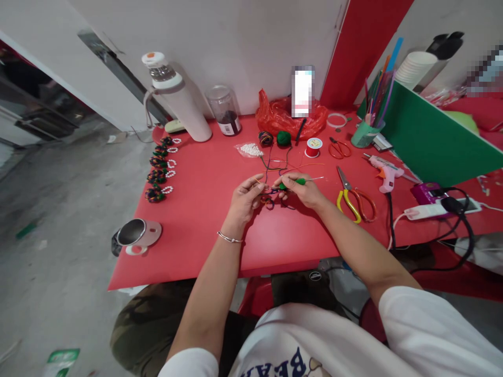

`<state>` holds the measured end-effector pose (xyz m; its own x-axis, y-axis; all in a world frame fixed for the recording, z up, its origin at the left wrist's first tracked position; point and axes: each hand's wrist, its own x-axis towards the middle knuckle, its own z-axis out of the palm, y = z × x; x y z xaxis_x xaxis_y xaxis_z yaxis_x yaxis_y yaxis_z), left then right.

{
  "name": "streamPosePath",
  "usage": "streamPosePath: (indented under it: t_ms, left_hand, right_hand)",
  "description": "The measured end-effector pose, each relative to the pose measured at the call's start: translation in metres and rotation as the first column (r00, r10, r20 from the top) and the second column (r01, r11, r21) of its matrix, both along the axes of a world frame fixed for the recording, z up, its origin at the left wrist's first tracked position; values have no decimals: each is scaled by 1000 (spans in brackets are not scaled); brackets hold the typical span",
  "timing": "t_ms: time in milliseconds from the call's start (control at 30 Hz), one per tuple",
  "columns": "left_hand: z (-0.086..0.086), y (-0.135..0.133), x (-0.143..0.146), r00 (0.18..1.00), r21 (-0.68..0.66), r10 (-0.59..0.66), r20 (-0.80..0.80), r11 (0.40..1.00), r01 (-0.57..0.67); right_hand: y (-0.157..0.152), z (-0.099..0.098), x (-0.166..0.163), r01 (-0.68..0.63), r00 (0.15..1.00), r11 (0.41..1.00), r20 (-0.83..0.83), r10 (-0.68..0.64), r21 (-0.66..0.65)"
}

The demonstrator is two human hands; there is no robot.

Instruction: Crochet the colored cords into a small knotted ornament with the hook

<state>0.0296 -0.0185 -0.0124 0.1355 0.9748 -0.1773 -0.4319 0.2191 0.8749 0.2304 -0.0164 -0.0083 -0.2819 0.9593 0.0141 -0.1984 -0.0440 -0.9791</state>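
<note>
My left hand (247, 197) is closed, pinching a small dark multicoloured crocheted piece (269, 200) over the red table (196, 220). A metal bangle circles that wrist. My right hand (302, 189) is closed round a green-handled crochet hook (303, 181), whose metal tip points right. Thin coloured strands (280, 166) run from the work back to two yarn balls, one dark multicoloured (265, 138) and one green (283, 137). A bag of white beads (250, 150) lies just behind my left hand.
Several finished crocheted pieces with bead loops (159, 170) line the table's left side. Yellow-handled scissors (351, 198), small red scissors (339, 149), a red thread spool (313, 147), a glue gun (385, 174), a power strip (432, 210), a white flask (177, 99), a jar (225, 110) and a steel cup (133, 233) lie around.
</note>
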Motion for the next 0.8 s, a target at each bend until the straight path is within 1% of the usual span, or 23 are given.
streamPosePath:
  t_ms: [100, 233, 400, 700, 800]
  left_hand:
    - [-2, 1, 1, 999, 15, 36, 6, 999, -36]
    - [-3, 1, 1, 998, 11, 59, 6, 998, -59]
    - [-2, 1, 1, 999, 3, 40, 0, 999, -40]
    - [0, 1, -2, 995, 5, 45, 92, 999, -46]
    - [-2, 1, -3, 993, 0, 50, 110, 999, -51]
  right_hand:
    - [0, 0, -1, 3, 1000, 1000, -2, -3, -26]
    - [1, -1, -3, 48, 998, 998, -38, -50, -45]
    - [3, -2, -4, 54, 997, 998, -52, -56, -33]
    - [0, 3, -4, 64, 997, 998, -45, -65, -27]
    - [-1, 2, -3, 46, 998, 999, -44, -46, -20]
